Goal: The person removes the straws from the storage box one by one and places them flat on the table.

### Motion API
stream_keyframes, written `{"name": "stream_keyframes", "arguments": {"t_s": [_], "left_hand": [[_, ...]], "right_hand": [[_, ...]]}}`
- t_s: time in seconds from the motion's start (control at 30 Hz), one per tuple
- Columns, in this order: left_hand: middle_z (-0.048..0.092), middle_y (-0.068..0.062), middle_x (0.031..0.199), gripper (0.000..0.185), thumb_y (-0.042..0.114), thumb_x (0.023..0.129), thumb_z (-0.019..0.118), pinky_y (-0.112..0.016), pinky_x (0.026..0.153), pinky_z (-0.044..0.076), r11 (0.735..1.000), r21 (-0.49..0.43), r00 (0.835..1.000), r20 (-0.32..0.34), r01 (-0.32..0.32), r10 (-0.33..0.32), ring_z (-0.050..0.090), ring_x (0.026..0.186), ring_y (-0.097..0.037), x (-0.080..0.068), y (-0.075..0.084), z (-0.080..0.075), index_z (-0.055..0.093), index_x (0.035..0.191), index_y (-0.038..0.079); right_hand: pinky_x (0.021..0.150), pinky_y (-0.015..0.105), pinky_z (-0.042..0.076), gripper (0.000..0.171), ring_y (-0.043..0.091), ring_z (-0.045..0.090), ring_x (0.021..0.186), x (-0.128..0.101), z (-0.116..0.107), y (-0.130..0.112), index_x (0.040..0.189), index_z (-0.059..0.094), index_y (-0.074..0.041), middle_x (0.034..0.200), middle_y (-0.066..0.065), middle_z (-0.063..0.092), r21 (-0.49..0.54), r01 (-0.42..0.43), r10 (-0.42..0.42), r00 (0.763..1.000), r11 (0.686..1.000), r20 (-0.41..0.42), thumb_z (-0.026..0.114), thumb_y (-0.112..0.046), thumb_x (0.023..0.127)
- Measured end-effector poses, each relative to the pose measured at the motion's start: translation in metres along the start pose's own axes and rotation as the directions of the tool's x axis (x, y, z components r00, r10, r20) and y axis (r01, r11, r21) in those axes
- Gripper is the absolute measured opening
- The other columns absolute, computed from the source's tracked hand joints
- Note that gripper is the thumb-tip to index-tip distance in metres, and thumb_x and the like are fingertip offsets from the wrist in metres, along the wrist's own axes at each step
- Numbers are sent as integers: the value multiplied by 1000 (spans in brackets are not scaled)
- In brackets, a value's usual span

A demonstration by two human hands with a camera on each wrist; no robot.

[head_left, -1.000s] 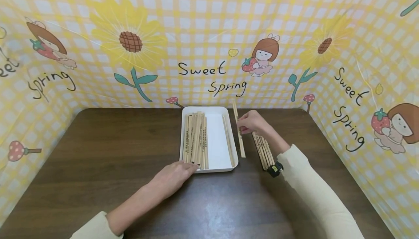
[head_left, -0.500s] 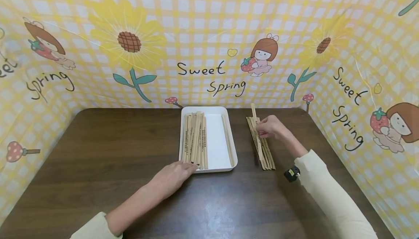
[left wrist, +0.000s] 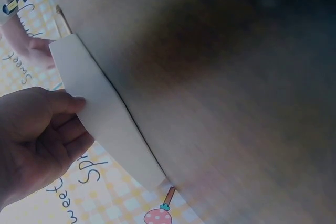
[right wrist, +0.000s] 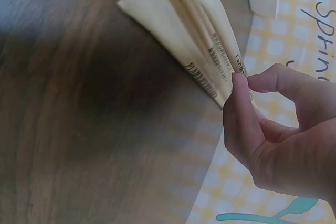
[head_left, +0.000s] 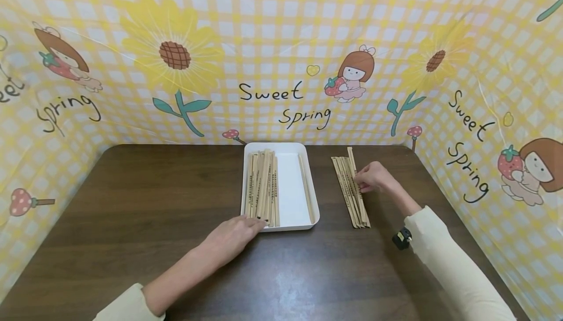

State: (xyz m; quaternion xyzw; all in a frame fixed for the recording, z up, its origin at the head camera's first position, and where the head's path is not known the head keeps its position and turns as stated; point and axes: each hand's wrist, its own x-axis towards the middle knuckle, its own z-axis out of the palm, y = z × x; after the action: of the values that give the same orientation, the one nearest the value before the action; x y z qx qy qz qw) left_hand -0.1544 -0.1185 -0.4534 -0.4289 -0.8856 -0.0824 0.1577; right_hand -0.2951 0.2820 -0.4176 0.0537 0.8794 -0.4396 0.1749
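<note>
A white tray point(head_left: 291, 184) stands at the table's middle back, with several paper-wrapped chopstick packets point(head_left: 263, 186) along its left side and one single packet point(head_left: 306, 190) along its right wall. To its right a pile of packets point(head_left: 347, 191) lies on the table. My right hand point(head_left: 361, 180) pinches the rightmost packet point(head_left: 352, 160), which rests on that pile. The right wrist view shows thumb and forefinger of this hand point(right wrist: 247, 85) at the pile's point(right wrist: 194, 30) edge. My left hand point(head_left: 237, 233) rests with relaxed fingers against the tray's front left corner; its thumb lies on the tray wall point(left wrist: 105, 114).
A dark wooden table point(head_left: 132, 223) is walled on three sides by a yellow checked printed cloth point(head_left: 272, 42). A small black device point(head_left: 402, 238) sits at my right wrist. Bare wood lies left of the tray and along the front.
My right hand carried one packet from beside the tray's right edge rightward and lowered it onto the pile. The left hand and tray stayed still.
</note>
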Motion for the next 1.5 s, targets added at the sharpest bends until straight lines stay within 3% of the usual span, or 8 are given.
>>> {"name": "stream_keyframes", "arguments": {"t_s": [0.3,0.73,0.97,1.5], "left_hand": [[71,-14,103,39,-13,78,69,-36,71,60,1000,3,1000,28,11,-11,69,88,-30,1,2,-4,67,114,0],[71,-13,102,39,-13,78,70,-36,70,60,1000,1,999,31,11,-11,69,87,-29,1,1,-4,67,114,1],[72,-14,102,37,-12,78,68,-40,83,58,1000,15,999,38,10,-10,69,89,-29,1,1,-4,66,112,1],[72,-13,103,39,-13,78,68,-40,78,59,1000,14,999,33,15,-16,69,89,-29,1,2,-4,66,115,1]], "right_hand": [[64,28,61,24,14,59,63,5,-1,13,107,64,17,78,11,59,-36,-6,6,1000,999,-4,60,1,90],[68,31,61,27,18,63,67,6,0,17,114,61,15,87,15,61,-68,-19,21,999,998,29,61,-2,92],[65,31,61,24,18,64,68,7,1,18,110,61,12,87,16,63,-108,-31,30,1000,994,-6,63,-3,92],[67,33,62,21,20,66,69,3,-3,12,107,65,10,84,16,65,-132,-11,5,999,991,-44,62,-5,92]]}}
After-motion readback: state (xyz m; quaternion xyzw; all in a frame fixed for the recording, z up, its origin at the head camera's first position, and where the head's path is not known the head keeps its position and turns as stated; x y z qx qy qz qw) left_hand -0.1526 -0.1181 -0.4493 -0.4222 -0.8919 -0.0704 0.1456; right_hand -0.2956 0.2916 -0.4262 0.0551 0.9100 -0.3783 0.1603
